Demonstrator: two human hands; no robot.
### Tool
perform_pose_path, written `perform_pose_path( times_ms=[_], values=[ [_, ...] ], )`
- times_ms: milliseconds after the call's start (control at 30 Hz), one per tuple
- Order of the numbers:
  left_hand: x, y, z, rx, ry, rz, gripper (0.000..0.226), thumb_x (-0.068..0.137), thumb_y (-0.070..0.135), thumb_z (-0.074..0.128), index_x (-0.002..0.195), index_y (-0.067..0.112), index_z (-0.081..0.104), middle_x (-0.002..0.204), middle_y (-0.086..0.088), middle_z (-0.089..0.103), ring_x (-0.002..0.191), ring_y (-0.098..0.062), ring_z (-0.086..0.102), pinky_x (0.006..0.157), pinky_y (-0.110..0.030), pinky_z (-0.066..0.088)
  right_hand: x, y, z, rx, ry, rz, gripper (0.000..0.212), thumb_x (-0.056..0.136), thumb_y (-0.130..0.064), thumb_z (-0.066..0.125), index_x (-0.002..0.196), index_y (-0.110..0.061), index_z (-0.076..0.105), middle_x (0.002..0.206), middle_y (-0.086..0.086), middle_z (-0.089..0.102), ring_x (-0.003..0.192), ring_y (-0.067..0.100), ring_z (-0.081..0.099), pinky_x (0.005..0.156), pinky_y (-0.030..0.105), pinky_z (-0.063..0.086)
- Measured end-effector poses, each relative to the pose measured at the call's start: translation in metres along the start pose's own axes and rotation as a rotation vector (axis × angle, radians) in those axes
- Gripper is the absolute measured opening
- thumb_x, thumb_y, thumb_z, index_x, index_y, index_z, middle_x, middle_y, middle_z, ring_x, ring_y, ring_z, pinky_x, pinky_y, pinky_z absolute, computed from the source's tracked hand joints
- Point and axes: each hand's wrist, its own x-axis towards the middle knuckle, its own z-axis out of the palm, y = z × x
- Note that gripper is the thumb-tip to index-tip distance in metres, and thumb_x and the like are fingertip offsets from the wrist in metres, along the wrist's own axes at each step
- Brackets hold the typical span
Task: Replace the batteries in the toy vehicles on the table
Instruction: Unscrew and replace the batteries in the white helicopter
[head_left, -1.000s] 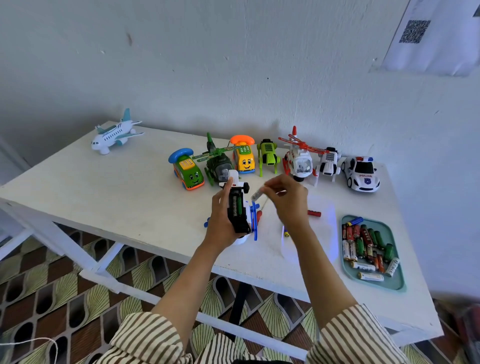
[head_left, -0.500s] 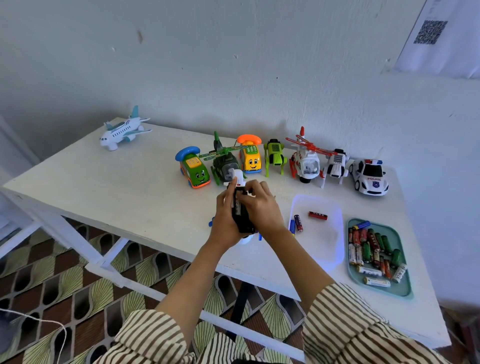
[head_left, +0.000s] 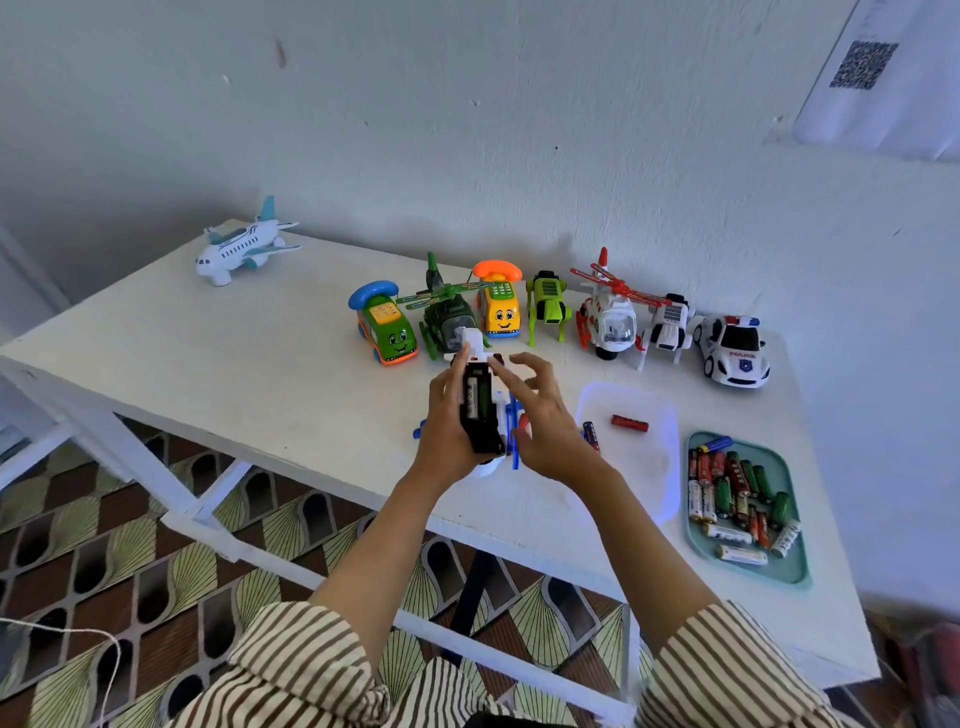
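Observation:
My left hand grips a white and blue toy helicopter turned belly-up over the table's front half. Its black battery bay is uncovered, with a white and a green battery inside. My right hand hovers just right of the toy with fingers spread and holds nothing. A white tray to the right holds a red battery and a dark blue one. Further right, a teal tray carries several loose batteries.
A row of toys lines the wall side of the white table: green phone car, green helicopter, yellow phone car, green robot dog, red-white helicopter, white robot dog, police car. A toy plane sits far left.
My right hand brought a battery to the toy's bay, pressed it in, and has now lifted off with spread, empty fingers. My left hand kept its hold on the helicopter.

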Motion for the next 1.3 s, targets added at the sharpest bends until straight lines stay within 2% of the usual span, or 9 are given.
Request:
perform_pose_path(
  times_ms=[167, 300, 433, 600, 800, 1000, 1100, 1200, 1300],
  values=[
    [0.000, -0.002, -0.002, -0.012, 0.006, 0.012, 0.119, 0.059, 0.009, 0.090, 0.151, 0.013, 0.014, 0.142, -0.015, 0.033, 0.132, -0.017, 0.033, 0.098, -0.002, 0.027, -0.011, -0.007, -0.003, 0.406, -0.145, 0.217, 0.090, 0.083, -0.009, 0.067, 0.150, -0.026, 0.009, 0.149, -0.003, 0.024, 0.134, 0.018, 0.031, 0.095, 0.027, 0.044],
    [0.001, 0.003, -0.006, -0.062, -0.014, -0.006, 0.117, 0.059, 0.002, 0.086, 0.151, 0.018, 0.015, 0.140, -0.007, 0.033, 0.123, 0.004, 0.038, 0.097, -0.006, 0.034, 0.004, -0.016, 0.002, 0.349, -0.080, 0.298, 0.085, 0.084, -0.022, 0.069, 0.149, -0.028, 0.014, 0.150, -0.003, 0.029, 0.136, 0.020, 0.027, 0.109, 0.043, 0.033],
    [-0.001, -0.001, -0.013, -0.110, -0.063, 0.018, 0.117, 0.059, 0.001, 0.083, 0.150, 0.033, 0.017, 0.138, 0.007, 0.035, 0.125, -0.005, 0.042, 0.091, -0.012, 0.046, 0.021, -0.024, 0.007, 0.441, 0.007, 0.486, 0.078, 0.089, -0.024, 0.063, 0.150, -0.022, 0.015, 0.149, 0.005, 0.033, 0.136, 0.022, 0.031, 0.108, 0.034, 0.029],
    [0.002, -0.008, -0.033, -0.134, -0.079, 0.029, 0.115, 0.061, 0.002, 0.081, 0.151, 0.032, 0.018, 0.137, 0.014, 0.036, 0.126, 0.002, 0.040, 0.091, -0.019, 0.049, 0.040, -0.041, 0.018, 0.692, 0.016, 0.586, 0.072, 0.091, -0.021, 0.060, 0.148, -0.022, 0.016, 0.140, 0.011, 0.044, 0.123, 0.021, 0.047, 0.098, 0.030, 0.042],
    [0.017, -0.018, -0.048, -0.097, -0.153, 0.057, 0.116, 0.064, 0.010, 0.086, 0.152, 0.030, 0.013, 0.138, 0.016, 0.030, 0.128, 0.011, 0.031, 0.098, -0.011, 0.039, 0.059, -0.054, 0.030, 0.600, 0.102, 0.600, 0.065, 0.090, -0.014, 0.062, 0.145, -0.017, 0.027, 0.133, 0.009, 0.048, 0.108, 0.016, 0.049, 0.093, 0.030, 0.044],
    [0.014, -0.025, -0.048, -0.163, -0.161, 0.031, 0.090, 0.082, 0.019, 0.071, 0.152, 0.030, 0.016, 0.141, 0.006, 0.035, 0.132, 0.001, 0.035, 0.106, -0.020, 0.038, 0.054, -0.055, 0.042, 0.628, 0.193, 0.682, 0.063, 0.087, -0.010, 0.065, 0.141, -0.020, 0.034, 0.115, 0.000, 0.051, 0.103, 0.016, 0.052, 0.088, 0.031, 0.048],
    [0.015, -0.020, -0.044, -0.164, -0.099, -0.013, 0.076, 0.087, 0.016, 0.054, 0.151, 0.036, 0.018, 0.140, 0.005, 0.038, 0.124, 0.004, 0.040, 0.097, -0.016, 0.041, 0.056, -0.056, 0.045, 0.537, 0.172, 0.680, 0.045, 0.090, -0.015, 0.060, 0.133, -0.016, 0.044, 0.119, 0.006, 0.058, 0.106, 0.019, 0.055, 0.090, 0.031, 0.047],
    [0.015, -0.019, -0.041, -0.040, 0.005, -0.027, 0.063, 0.097, 0.015, 0.044, 0.147, 0.041, 0.015, 0.147, 0.003, 0.037, 0.125, -0.003, 0.041, 0.085, -0.021, 0.043, 0.051, -0.050, 0.042, 0.577, 0.135, 0.669, 0.032, 0.102, -0.026, 0.037, 0.127, -0.013, 0.051, 0.121, 0.007, 0.060, 0.112, 0.019, 0.055, 0.099, 0.035, 0.043],
    [0.015, -0.021, -0.040, -0.003, 0.024, -0.023, 0.062, 0.100, 0.020, 0.045, 0.146, 0.040, 0.009, 0.152, 0.005, 0.031, 0.129, -0.007, 0.038, 0.081, -0.024, 0.041, 0.036, -0.034, 0.045, 0.432, 0.252, 0.686, 0.036, 0.100, -0.005, 0.032, 0.130, -0.015, 0.050, 0.125, 0.011, 0.056, 0.109, 0.017, 0.051, 0.092, 0.029, 0.041]
  ],
)
